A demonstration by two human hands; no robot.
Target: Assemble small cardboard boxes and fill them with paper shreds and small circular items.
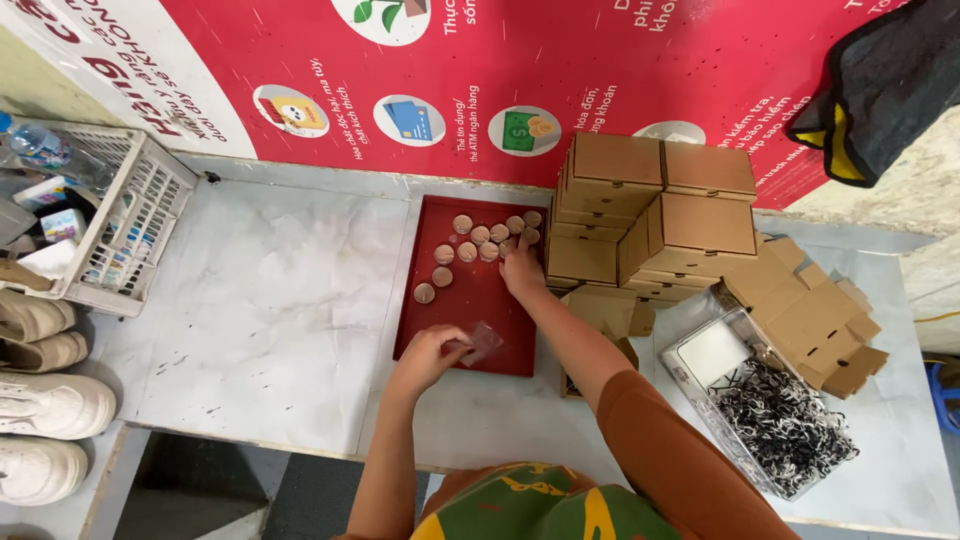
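I see my left hand (425, 357) pinched on a small clear bag (484, 342) at the tray's (443, 322) 6 o'clock edge. My right hand (522, 268) is at 1 o'clock, fingers closed on one of the discs (468, 251). Boxes (650, 215) are stacked at 3 o'clock.
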